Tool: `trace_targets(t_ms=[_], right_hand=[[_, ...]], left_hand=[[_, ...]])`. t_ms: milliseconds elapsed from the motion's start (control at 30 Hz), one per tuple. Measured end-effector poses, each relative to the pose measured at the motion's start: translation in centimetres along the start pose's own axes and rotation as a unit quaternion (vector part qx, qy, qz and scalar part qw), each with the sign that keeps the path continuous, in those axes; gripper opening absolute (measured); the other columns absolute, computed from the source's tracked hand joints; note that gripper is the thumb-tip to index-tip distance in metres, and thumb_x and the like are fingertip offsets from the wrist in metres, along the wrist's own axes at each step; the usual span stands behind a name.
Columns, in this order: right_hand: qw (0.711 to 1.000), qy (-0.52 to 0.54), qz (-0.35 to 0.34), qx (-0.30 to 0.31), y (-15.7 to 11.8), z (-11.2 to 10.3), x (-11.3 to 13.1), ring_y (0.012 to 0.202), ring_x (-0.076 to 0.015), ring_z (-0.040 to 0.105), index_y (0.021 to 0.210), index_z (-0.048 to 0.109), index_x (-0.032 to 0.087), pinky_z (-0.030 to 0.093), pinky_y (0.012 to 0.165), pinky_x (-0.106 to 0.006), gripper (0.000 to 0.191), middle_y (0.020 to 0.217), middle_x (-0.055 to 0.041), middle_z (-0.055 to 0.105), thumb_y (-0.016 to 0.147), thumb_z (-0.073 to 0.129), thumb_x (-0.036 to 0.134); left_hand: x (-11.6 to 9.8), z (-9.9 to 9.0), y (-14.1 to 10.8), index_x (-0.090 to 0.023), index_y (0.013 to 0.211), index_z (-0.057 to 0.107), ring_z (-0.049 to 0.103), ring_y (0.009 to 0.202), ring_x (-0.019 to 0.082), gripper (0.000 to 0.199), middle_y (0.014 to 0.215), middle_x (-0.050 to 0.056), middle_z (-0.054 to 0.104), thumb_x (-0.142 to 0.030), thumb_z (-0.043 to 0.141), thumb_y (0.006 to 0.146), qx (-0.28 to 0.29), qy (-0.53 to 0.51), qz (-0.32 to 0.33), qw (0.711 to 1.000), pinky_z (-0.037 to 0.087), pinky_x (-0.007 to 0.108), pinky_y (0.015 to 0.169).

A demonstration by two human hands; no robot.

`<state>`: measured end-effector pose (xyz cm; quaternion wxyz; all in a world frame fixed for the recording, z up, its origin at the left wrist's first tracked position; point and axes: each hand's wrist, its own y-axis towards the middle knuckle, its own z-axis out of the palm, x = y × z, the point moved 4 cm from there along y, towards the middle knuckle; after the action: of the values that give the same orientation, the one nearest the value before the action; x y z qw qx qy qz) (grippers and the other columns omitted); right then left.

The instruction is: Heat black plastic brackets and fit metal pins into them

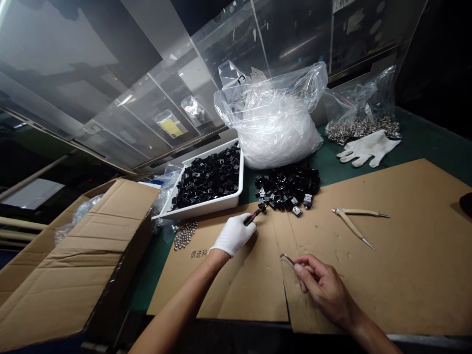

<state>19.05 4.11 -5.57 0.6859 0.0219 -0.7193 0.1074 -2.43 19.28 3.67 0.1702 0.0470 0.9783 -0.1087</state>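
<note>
My left hand (234, 233), in a white glove, is closed around a slim black tool with a red band (252, 217). The tool's far end reaches the near edge of a loose pile of small black parts (289, 186); whether it grips one of them is too small to tell. Lower right, my bare right hand (320, 285) pinches a thin metal pick with a bent tip (287, 258) above the cardboard sheet. Small shiny metal pieces (185, 235) lie in a cluster left of my gloved hand.
A white tray (201, 211) full of black parts stands at the back left, beside a large clear plastic bag (278, 132). Pale-handled pliers (352, 223) lie on the cardboard (405, 275). Farther right are a white glove (368, 148) and bagged metal pieces (361, 129). A cardboard box (73, 265) borders the left.
</note>
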Motion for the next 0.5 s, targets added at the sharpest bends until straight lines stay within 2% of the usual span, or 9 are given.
trace_targets(t_ms=[133, 233, 333, 400, 467, 500], right_hand=[[0.998, -0.041, -0.034, -0.028, -0.2, 0.0, 0.2, 0.057, -0.0155, 0.057, 0.108, 0.065, 0.02, 0.045, 0.055, -0.026, 0.035, 0.063, 0.0035, 0.058, 0.104, 0.047, 0.049], [0.99, -0.094, -0.07, -0.074, -0.2, 0.0, 0.8, 0.058, -0.0165, 0.059, 0.107, 0.066, 0.02, 0.047, 0.057, -0.028, 0.028, 0.064, 0.0022, 0.061, 0.103, 0.049, 0.042], [0.972, -0.161, -0.116, -0.125, 0.2, 0.2, 2.0, 0.077, -0.0216, 0.067, 0.111, 0.068, 0.021, 0.051, 0.073, -0.034, 0.022, 0.084, -0.0049, 0.071, 0.102, 0.052, 0.034], [0.958, -0.207, -0.146, -0.137, 0.7, 0.2, 3.0, 0.093, -0.0262, 0.067, 0.112, 0.069, 0.022, 0.051, 0.084, -0.04, 0.021, 0.099, -0.0087, 0.073, 0.1, 0.053, 0.029], [0.944, -0.246, -0.172, -0.134, 0.8, -0.8, 3.8, 0.109, -0.0295, 0.064, 0.114, 0.07, 0.023, 0.05, 0.095, -0.044, 0.022, 0.114, -0.0104, 0.072, 0.098, 0.055, 0.026], [0.933, -0.271, -0.188, -0.144, 0.6, -2.0, 4.1, 0.117, -0.0308, 0.061, 0.116, 0.07, 0.023, 0.048, 0.101, -0.047, 0.023, 0.121, -0.011, 0.07, 0.098, 0.057, 0.026]], left_hand=[[0.0, 0.4, -2.3, -0.019, 0.081, 0.066, 0.058, 0.072, 0.016, 0.021, 0.075, 0.001, 0.066, -0.028, 0.049, 0.089, -0.02, -0.079, 0.006, 0.997, 0.043, 0.024, 0.068], [-0.4, 0.9, -4.6, -0.018, 0.078, 0.063, 0.056, 0.069, 0.016, 0.025, 0.071, -0.001, 0.061, -0.032, 0.048, 0.092, -0.019, -0.13, 0.011, 0.991, 0.043, 0.024, 0.066], [-0.7, 1.9, -6.6, -0.018, 0.085, 0.063, 0.053, 0.066, 0.015, 0.024, 0.071, -0.001, 0.059, -0.038, 0.051, 0.094, -0.007, -0.227, 0.007, 0.974, 0.044, 0.025, 0.066], [-0.9, 2.8, -7.5, -0.018, 0.089, 0.064, 0.052, 0.067, 0.015, 0.026, 0.073, -0.001, 0.059, -0.041, 0.054, 0.095, 0.0, -0.29, 0.012, 0.957, 0.046, 0.026, 0.068], [-1.1, 3.5, -8.1, -0.018, 0.093, 0.066, 0.053, 0.07, 0.016, 0.029, 0.077, 0.0, 0.061, -0.044, 0.055, 0.095, 0.0, -0.33, 0.021, 0.944, 0.047, 0.028, 0.072], [-1.1, 3.8, -8.3, -0.018, 0.096, 0.067, 0.055, 0.074, 0.017, 0.03, 0.079, 0.001, 0.063, -0.046, 0.056, 0.095, -0.002, -0.349, 0.025, 0.937, 0.048, 0.029, 0.075]])
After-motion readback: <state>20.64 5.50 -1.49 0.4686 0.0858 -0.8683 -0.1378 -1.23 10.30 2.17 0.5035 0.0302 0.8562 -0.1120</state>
